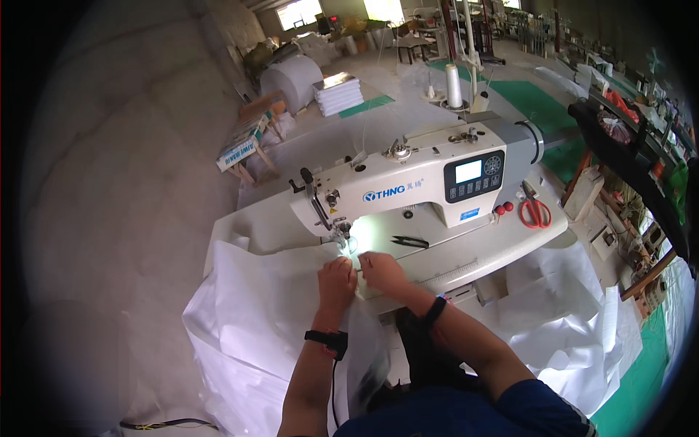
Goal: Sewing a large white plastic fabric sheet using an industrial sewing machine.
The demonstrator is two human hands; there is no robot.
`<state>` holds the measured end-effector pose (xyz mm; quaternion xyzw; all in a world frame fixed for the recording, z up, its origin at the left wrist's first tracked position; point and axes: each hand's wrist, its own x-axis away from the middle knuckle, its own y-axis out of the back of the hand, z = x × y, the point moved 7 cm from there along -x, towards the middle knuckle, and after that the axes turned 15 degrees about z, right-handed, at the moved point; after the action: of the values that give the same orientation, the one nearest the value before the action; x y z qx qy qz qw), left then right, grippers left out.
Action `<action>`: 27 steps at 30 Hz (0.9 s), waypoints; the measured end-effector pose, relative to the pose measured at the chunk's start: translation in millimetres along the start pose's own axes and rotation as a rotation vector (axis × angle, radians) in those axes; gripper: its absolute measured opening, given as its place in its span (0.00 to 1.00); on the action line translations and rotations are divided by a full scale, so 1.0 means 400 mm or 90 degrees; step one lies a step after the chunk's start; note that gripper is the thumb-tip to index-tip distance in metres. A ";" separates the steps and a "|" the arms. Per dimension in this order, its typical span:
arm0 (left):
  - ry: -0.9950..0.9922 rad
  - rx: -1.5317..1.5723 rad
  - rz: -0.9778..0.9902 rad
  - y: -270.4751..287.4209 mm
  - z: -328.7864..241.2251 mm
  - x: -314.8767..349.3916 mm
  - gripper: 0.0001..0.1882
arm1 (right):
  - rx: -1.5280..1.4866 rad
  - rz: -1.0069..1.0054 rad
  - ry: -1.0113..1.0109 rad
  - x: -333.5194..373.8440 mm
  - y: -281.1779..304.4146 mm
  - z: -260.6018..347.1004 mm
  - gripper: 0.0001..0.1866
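In the head view, the white sheet (251,306) lies partly on the counter (466,249), by the lit end of the sewing machine (419,171). The left hand (337,282) grips the sheet; the right hand (384,274) is curled beside, its grip I cannot tell. Probably the edge is being aligned, calling for steady guiding. Glare obscures the stitching place.

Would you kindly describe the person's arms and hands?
The left hand and right hand are ungloved. A black band circles the left wrist, with a dark cable below; another black band circles the right. The right sleeve is dark blue.
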<state>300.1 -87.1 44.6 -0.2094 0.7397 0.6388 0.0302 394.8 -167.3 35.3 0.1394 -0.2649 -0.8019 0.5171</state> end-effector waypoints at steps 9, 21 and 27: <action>0.010 -0.026 -0.001 -0.003 -0.003 0.003 0.12 | -0.609 -0.105 0.092 -0.152 0.024 -0.068 0.23; 0.034 -0.022 0.014 0.007 -0.004 0.003 0.12 | -0.650 -0.186 0.044 -0.179 0.031 -0.065 0.14; 0.031 -0.011 0.013 0.017 -0.031 0.042 0.12 | -0.651 -0.200 0.030 -0.168 0.031 -0.074 0.14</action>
<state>285.1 -102.7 47.9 -0.2172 0.7369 0.6402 0.0038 447.5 -119.1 14.7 -0.0746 0.1956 -0.8930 0.3985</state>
